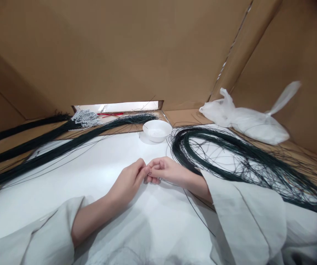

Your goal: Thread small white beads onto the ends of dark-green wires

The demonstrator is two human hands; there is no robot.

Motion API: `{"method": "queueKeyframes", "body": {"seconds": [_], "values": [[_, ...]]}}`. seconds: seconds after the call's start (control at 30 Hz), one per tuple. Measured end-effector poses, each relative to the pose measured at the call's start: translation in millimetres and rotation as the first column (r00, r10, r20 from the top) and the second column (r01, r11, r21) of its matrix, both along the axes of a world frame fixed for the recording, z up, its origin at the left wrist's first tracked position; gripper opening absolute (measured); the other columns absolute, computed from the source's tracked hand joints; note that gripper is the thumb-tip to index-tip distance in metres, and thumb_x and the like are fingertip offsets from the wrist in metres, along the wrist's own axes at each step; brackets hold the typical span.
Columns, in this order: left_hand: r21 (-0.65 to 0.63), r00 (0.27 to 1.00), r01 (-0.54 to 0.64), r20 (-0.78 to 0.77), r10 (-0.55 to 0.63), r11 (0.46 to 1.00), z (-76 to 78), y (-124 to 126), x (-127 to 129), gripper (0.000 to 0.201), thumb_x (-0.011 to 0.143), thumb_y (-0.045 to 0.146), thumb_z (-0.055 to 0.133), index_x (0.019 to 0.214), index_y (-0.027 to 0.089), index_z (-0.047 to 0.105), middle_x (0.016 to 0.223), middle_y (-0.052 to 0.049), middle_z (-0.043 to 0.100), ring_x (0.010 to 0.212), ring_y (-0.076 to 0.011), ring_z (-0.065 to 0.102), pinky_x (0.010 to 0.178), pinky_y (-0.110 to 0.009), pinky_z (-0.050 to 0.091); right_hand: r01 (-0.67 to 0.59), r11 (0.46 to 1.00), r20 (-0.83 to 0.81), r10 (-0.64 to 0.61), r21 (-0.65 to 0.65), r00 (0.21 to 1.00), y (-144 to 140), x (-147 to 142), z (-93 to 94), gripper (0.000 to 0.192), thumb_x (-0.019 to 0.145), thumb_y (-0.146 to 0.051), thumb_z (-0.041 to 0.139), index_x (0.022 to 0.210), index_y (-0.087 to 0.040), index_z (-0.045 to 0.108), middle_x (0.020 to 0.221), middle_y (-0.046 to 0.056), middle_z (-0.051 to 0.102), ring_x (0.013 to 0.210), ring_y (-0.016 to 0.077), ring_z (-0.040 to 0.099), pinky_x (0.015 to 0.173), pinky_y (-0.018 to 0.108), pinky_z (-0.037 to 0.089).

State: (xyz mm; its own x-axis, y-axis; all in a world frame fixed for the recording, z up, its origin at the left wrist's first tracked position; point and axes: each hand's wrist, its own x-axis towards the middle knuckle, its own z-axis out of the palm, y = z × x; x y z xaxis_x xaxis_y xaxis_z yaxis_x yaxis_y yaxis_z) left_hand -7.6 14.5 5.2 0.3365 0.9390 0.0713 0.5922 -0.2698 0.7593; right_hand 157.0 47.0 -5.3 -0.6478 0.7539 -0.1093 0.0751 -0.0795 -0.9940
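Note:
My left hand (129, 180) and my right hand (169, 171) meet over the white tabletop, fingertips pinched together and touching. Between them they hold a thin dark strand (195, 210), which trails from under my right hand down towards my right sleeve. The end inside the fingers is mostly hidden, and anything tiny on it is too small to make out. Just beyond my hands stands a white bowl (157, 131); its contents are hard to tell. A looped bundle of dark green strands (202, 165) lies beside my right forearm.
Long dark strand bundles (72, 143) stretch along the left, one ending in a white beaded-looking cluster (85, 119). A red tool (111, 114) lies behind them. White plastic bags (260, 123) rest at the back right. Cardboard walls (136, 51) enclose the table, with a low slot.

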Motion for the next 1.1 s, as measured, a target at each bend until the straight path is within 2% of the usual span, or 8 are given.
{"method": "queueKeyframes", "body": {"seconds": [0.27, 0.47, 0.63, 0.9, 1.1], "values": [[0.026, 0.997, -0.026, -0.076, 0.028, 0.999, 0.3, 2.6, -2.6, 0.030, 0.089, 0.039, 0.029, 0.067, 0.020, 0.037, 0.064, 0.004, 0.051, 0.058, -0.0125, 0.045, 0.057, -0.024, 0.033, -0.036, 0.998, -0.063, 0.032, -0.058, 0.997, 2.5, 1.1, -2.4, 0.020, 0.084, -0.025, 0.047, 0.085, -0.010, 0.060, 0.079, 0.008, 0.065, 0.058, 0.0064, 0.052, 0.057, 0.020, 0.042], [-0.001, 0.998, -0.013, -0.060, 0.012, 1.000, -1.0, 3.4, -3.6, 0.027, 0.090, 0.038, 0.030, 0.071, 0.021, 0.039, 0.067, 0.004, 0.054, 0.061, -0.0120, 0.047, 0.059, -0.024, 0.034, -0.027, 0.999, -0.060, 0.024, -0.046, 0.998, 2.2, 1.3, -3.3, 0.015, 0.080, -0.021, 0.054, 0.089, -0.010, 0.060, 0.076, 0.006, 0.065, 0.055, 0.0060, 0.053, 0.056, 0.019, 0.042], [0.015, 0.999, 0.009, -0.042, -0.009, 1.000, -0.9, 4.1, -4.3, 0.030, 0.090, 0.039, 0.026, 0.071, 0.021, 0.039, 0.066, 0.004, 0.051, 0.060, -0.0122, 0.047, 0.059, -0.024, 0.034, 0.011, 0.998, -0.074, -0.015, -0.058, 0.997, 3.0, 1.3, -4.1, 0.011, 0.078, -0.019, 0.055, 0.083, -0.010, 0.058, 0.074, 0.006, 0.065, 0.053, 0.0056, 0.052, 0.055, 0.019, 0.042], [0.057, 0.979, 0.016, -0.204, -0.004, 0.998, -4.4, 3.9, -6.7, 0.029, 0.091, 0.039, 0.023, 0.073, 0.021, 0.039, 0.069, 0.002, 0.052, 0.061, -0.0139, 0.047, 0.059, -0.026, 0.033, 0.037, 0.999, -0.039, -0.038, -0.024, 0.999, 1.3, -0.3, -4.7, 0.008, 0.076, -0.018, 0.055, 0.081, -0.011, 0.056, 0.072, 0.005, 0.065, 0.053, 0.0064, 0.053, 0.053, 0.020, 0.043], [0.065, 0.971, 0.014, -0.240, 0.002, 0.998, -4.4, 3.6, -4.0, 0.026, 0.090, 0.035, 0.025, 0.071, 0.021, 0.038, 0.068, 0.002, 0.053, 0.059, -0.0140, 0.047, 0.058, -0.026, 0.033, 0.066, 0.997, -0.004, -0.066, 0.029, 0.998, -0.9, -1.3, -4.2, 0.008, 0.074, -0.014, 0.054, 0.081, -0.013, 0.052, 0.070, 0.004, 0.065, 0.053, 0.0074, 0.053, 0.053, 0.020, 0.044]]}}
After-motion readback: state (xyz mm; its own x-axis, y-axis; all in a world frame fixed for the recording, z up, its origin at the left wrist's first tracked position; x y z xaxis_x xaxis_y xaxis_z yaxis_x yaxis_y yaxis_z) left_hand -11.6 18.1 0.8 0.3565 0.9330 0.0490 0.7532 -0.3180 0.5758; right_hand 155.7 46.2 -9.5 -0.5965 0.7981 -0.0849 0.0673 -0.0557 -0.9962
